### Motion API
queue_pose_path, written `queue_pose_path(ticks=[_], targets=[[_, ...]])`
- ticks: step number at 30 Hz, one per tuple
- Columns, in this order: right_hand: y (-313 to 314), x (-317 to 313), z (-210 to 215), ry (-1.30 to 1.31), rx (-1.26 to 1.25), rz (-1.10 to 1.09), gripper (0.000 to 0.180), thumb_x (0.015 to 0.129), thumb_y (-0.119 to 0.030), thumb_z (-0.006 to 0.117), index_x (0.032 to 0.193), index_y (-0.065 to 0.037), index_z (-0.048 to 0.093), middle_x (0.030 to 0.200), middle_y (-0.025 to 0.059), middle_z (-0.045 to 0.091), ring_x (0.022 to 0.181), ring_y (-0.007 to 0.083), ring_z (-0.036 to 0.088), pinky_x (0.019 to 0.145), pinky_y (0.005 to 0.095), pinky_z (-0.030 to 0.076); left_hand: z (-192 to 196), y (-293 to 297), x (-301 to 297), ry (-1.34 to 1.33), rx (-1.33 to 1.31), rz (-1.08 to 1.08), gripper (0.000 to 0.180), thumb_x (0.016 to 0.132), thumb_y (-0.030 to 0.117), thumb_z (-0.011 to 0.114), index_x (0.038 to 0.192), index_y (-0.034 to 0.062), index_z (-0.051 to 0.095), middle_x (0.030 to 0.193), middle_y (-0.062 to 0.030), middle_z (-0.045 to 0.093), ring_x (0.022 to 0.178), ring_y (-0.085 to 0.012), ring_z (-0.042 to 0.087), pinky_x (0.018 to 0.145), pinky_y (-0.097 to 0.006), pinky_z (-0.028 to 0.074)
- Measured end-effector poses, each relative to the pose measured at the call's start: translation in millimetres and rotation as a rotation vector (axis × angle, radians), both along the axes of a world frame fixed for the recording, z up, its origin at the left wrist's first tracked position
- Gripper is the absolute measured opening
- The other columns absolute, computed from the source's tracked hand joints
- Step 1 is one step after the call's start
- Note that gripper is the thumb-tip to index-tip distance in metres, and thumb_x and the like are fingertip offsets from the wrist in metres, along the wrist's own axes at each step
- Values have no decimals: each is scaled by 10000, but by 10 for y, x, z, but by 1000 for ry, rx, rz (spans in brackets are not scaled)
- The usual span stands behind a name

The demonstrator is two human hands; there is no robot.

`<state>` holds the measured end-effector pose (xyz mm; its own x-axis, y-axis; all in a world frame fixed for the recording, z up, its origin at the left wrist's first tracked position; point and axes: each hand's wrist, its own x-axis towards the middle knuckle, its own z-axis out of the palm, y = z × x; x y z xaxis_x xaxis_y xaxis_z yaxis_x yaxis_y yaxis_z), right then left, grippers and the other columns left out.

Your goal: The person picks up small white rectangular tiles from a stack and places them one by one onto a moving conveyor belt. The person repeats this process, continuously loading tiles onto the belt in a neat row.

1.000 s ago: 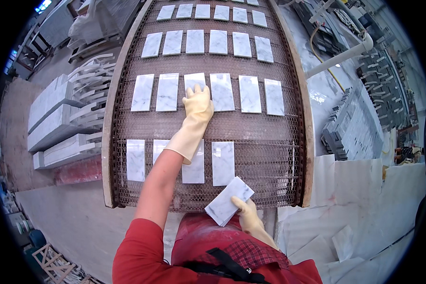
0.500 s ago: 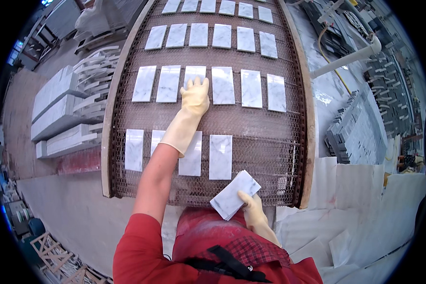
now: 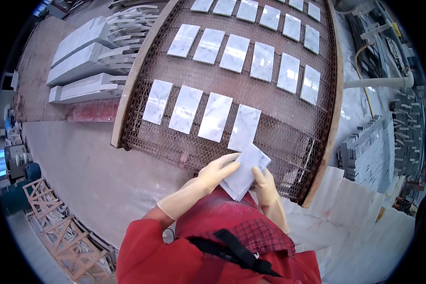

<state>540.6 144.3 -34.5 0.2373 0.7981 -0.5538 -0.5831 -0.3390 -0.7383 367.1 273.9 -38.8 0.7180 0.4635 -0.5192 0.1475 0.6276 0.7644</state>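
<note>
Both my hands wear cream rubber gloves and meet at a small stack of marble tiles, white with grey veins, held tilted in front of my body. My right hand grips the stack's right edge, thumb on top. On the left edge lies my left hand, its thumb over the top tile and its other fingers along the side, partly hidden. Just beyond the stack, a row of similar tiles lies flat on the wire-mesh conveyor belt. Farther rows continue up the belt.
Wooden rails edge the conveyor on both sides. Stacked pale slabs stand left of it, with curved strips beside them. A white pipe and grey stone pieces are at right. A wooden crate frame sits lower left.
My left hand has come back from a tile in the second row to the stack in my right hand. My view has turned, shifting the belt up and right.
</note>
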Motion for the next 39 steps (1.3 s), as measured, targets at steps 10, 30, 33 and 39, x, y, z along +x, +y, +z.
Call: queue_pose_path(ticks=[10,30,33,39], targets=[[158,0,41,-49,-55,35,522,1058,-263,712,1456,46,576,1317,101,705,1174,168,670,1042,343,525,-289,-216,-58,-231,-339,280,534,1088,169,650,1558,-39,507,1486,-130,634,1373,-205,594,1193,-365,440],[677,800,100,-386,-210,-238,480,1047,-359,713,1336,23,666,1166,100,756,1009,171,729,902,331,584,-636,258,-382,-232,-181,622,375,1049,75,651,1392,-59,578,1331,-168,704,1224,-246,686,1131,-401,522],[794,979,-229,-551,-301,-226,500,1011,-439,739,1250,0,725,1113,79,778,976,152,723,899,330,564,-497,238,-500,-237,-109,513,377,1061,96,628,1398,-68,585,1336,-171,707,1215,-238,690,1127,-391,518],[790,1014,-509,-528,-254,-315,496,1002,-468,753,1187,-7,752,1074,61,787,956,136,716,890,319,555,-585,-97,-551,-152,-60,540,379,1055,121,637,1382,-67,599,1309,-160,722,1197,-228,696,1115,-382,520]])
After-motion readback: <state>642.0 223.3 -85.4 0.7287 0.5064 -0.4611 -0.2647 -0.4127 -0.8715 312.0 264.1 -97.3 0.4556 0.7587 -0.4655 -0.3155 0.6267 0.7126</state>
